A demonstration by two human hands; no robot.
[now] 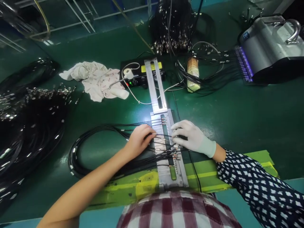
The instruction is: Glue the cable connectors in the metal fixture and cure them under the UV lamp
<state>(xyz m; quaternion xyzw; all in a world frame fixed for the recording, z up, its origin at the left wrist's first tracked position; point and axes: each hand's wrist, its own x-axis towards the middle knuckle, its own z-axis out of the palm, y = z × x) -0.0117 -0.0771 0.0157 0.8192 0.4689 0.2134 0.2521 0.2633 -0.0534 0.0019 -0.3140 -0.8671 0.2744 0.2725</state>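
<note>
A thin black cable is held over a slotted metal fixture, its visible length stretched between the two hands. It is pinched by the thumb and fingertips of the bare left hand at the fixture's left edge. The white-gloved right hand is placed at the right edge, its fingers bent and slightly parted around the cable's far end; whether that end is gripped cannot be told. Other black cables with metal-tipped ends are laid across the fixture above and below the hands, and their lengths are looped to the left on the green tabletop. The fixture's near end is rested on a yellow-green strip along the table's front edge, while its narrower upper part is extended over a black control box marked with a yellow label. Beside the box, a crumpled white cloth is seen on the left and a tape-wrapped cylinder on the right. Farther right, cables are led to a silver machine lit by a purple light strip. More black cables are heaped at the far left and gathered at the back.
</note>
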